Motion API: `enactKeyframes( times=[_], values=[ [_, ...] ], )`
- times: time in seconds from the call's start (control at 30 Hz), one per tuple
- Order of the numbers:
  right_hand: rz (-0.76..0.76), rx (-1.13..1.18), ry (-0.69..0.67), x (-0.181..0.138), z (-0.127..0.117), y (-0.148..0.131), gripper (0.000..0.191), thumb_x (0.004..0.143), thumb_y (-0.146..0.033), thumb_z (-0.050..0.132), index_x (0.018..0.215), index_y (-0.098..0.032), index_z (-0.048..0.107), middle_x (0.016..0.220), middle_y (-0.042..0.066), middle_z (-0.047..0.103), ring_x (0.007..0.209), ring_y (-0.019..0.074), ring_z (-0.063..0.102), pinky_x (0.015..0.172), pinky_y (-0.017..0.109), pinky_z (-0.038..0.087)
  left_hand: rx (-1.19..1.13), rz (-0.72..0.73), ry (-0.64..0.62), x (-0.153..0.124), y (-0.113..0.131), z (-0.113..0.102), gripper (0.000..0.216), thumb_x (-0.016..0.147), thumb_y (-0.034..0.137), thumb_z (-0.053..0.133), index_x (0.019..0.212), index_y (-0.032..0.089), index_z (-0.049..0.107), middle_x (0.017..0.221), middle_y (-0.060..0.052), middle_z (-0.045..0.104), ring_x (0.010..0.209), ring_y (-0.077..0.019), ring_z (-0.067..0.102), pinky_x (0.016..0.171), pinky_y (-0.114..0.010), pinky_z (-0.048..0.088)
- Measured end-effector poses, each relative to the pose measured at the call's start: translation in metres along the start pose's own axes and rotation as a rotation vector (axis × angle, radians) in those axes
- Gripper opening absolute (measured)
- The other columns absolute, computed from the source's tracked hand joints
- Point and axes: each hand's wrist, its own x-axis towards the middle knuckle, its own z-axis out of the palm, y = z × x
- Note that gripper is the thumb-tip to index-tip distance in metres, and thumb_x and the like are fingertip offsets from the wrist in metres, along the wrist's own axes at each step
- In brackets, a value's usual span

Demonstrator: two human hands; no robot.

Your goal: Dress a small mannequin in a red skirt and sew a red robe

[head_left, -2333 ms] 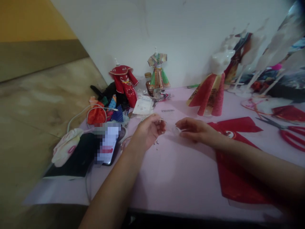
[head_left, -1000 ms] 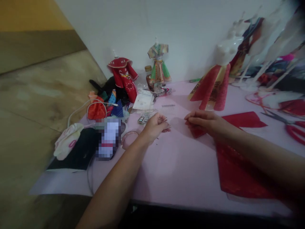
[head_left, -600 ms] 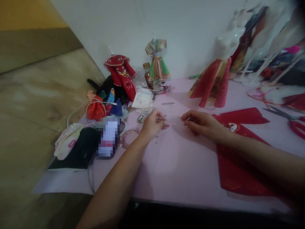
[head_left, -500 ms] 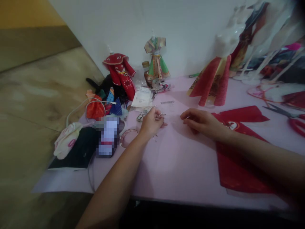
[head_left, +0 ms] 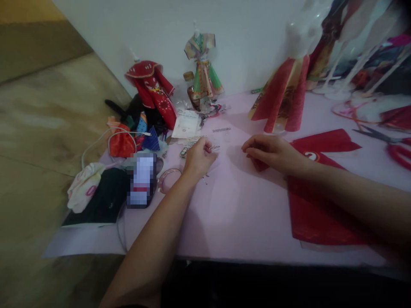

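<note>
My left hand (head_left: 201,156) is closed in a pinch over the pink tabletop. A short, shiny strip of beads or rhinestones (head_left: 215,147) sticks out from its fingertips. My right hand (head_left: 263,152) has its fingers curled together above the doll-sized red garment (head_left: 316,214). A red corner of cloth shows beneath those fingers; whether they grip it or something tiny I cannot make out. Beside my left hand lie a silvery trinket (head_left: 184,152) and tiny loose pieces (head_left: 206,177). Another sparkling strip (head_left: 221,129) rests on the table farther back.
Left of my arm are a roll of tape (head_left: 160,182), a phone (head_left: 141,179) and coloured cloth scraps (head_left: 122,143). Small dressed mannequins, one in red (head_left: 157,96) and one in green (head_left: 202,68), stand at the back. Red-handled scissors (head_left: 396,152) lie far right.
The view has tilted a little, so the things on the table sit higher in the picture. My left hand still pinches the strip. More red cloth shows under my right hand.
</note>
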Motion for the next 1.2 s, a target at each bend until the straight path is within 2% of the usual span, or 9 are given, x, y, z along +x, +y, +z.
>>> enactKeyframes(
  times=[0.13,0.3,0.43,0.57,0.73,0.83,0.93,1.07,1.2],
  values=[
    [-0.027,-0.048,0.045,0.001,-0.002,-0.001,0.010,0.089,-0.033,0.062,0.092,-0.024,0.065,0.073,0.001,0.063,0.055,0.0150,0.059,0.049,0.031,0.047,-0.046,0.038,0.006,0.000,-0.002,0.002,0.023,0.073,0.025,0.074,0.086,0.022,0.055,0.081,0.003,0.062,0.059,-0.0095,0.053,0.055,-0.023,0.039],
    [-0.054,-0.092,0.067,0.002,-0.002,-0.002,0.012,0.087,-0.036,0.063,0.089,-0.024,0.066,0.081,0.004,0.066,0.066,0.0170,0.062,0.056,0.032,0.049,-0.237,0.033,0.002,0.002,-0.004,0.005,0.010,0.087,0.020,0.053,0.096,0.024,0.051,0.080,0.004,0.063,0.045,-0.0068,0.049,0.048,-0.022,0.036],
    [-0.009,-0.045,0.018,0.000,-0.001,0.001,0.020,0.091,-0.043,0.060,0.094,-0.024,0.065,0.074,0.001,0.062,0.056,0.0147,0.058,0.049,0.030,0.046,-0.150,0.086,0.047,-0.002,0.002,0.009,0.017,0.082,0.013,0.056,0.095,0.023,0.052,0.079,0.003,0.062,0.058,-0.0089,0.055,0.057,-0.022,0.041],
    [0.004,-0.089,-0.005,-0.002,0.001,0.005,0.028,0.092,-0.050,0.059,0.099,-0.023,0.065,0.069,0.001,0.061,0.056,0.0151,0.057,0.049,0.029,0.044,-0.084,0.161,-0.005,-0.010,0.010,0.018,0.024,0.077,0.006,0.056,0.094,0.022,0.053,0.078,0.003,0.059,0.067,-0.0109,0.056,0.064,-0.023,0.043],
    [0.049,-0.076,0.022,-0.002,0.004,0.006,0.040,0.087,-0.060,0.062,0.099,-0.023,0.066,0.074,0.004,0.066,0.059,0.0184,0.058,0.048,0.031,0.044,-0.054,0.212,-0.009,-0.012,0.012,0.023,0.025,0.075,0.007,0.059,0.094,0.022,0.052,0.096,-0.002,0.059,0.080,-0.0141,0.057,0.070,-0.026,0.046],
    [0.027,-0.099,0.034,-0.001,0.004,0.007,0.041,0.084,-0.064,0.062,0.096,-0.025,0.068,0.082,0.008,0.069,0.066,0.0221,0.062,0.050,0.034,0.047,-0.089,0.199,0.023,-0.012,0.009,0.020,0.024,0.077,0.007,0.057,0.095,0.023,0.053,0.092,-0.002,0.060,0.081,-0.0157,0.059,0.073,-0.028,0.046],
    [-0.013,-0.145,0.054,0.000,0.002,0.007,0.039,0.085,-0.063,0.062,0.095,-0.026,0.069,0.088,0.008,0.071,0.075,0.0247,0.065,0.061,0.038,0.053,-0.123,0.167,0.031,-0.010,0.006,0.016,0.026,0.081,0.007,0.053,0.101,0.024,0.053,0.087,-0.001,0.064,0.083,-0.0170,0.062,0.078,-0.030,0.047],
    [-0.040,-0.169,0.056,0.002,-0.001,0.004,0.037,0.087,-0.061,0.061,0.095,-0.025,0.069,0.087,0.007,0.071,0.078,0.0238,0.065,0.068,0.039,0.053,-0.123,0.128,0.050,-0.006,0.004,0.009,0.033,0.085,0.002,0.046,0.110,0.023,0.054,0.098,-0.004,0.070,0.090,-0.0173,0.066,0.086,-0.032,0.048],
    [-0.074,-0.198,0.063,0.002,-0.002,0.000,0.034,0.089,-0.057,0.060,0.093,-0.024,0.069,0.083,0.005,0.069,0.075,0.0216,0.063,0.066,0.036,0.052,-0.133,0.118,0.054,-0.003,0.005,0.004,0.030,0.088,0.006,0.048,0.111,0.023,0.055,0.106,-0.005,0.071,0.079,-0.0144,0.065,0.082,-0.031,0.049]
  ],
)
